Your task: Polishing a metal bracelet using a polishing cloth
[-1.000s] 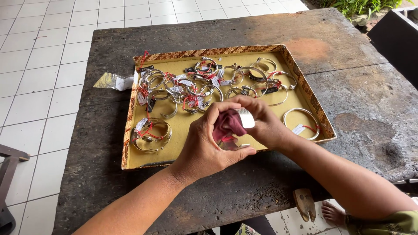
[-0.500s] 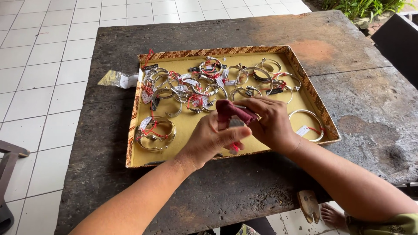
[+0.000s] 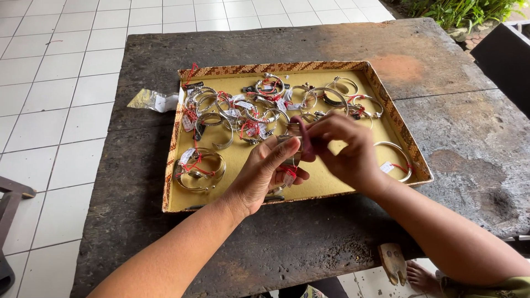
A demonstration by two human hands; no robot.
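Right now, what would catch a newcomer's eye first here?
Both hands meet over the tray: the left hand cups a tagged silver bangle while the right hand pinches a small dark red cloth against it. Behind them, the shallow patterned tray holds many silver bangles with red strings.

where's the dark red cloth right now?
In the head view the dark red cloth is pinched in the right hand, just above the left hand holding a tagged silver bangle, over the tray's near middle.
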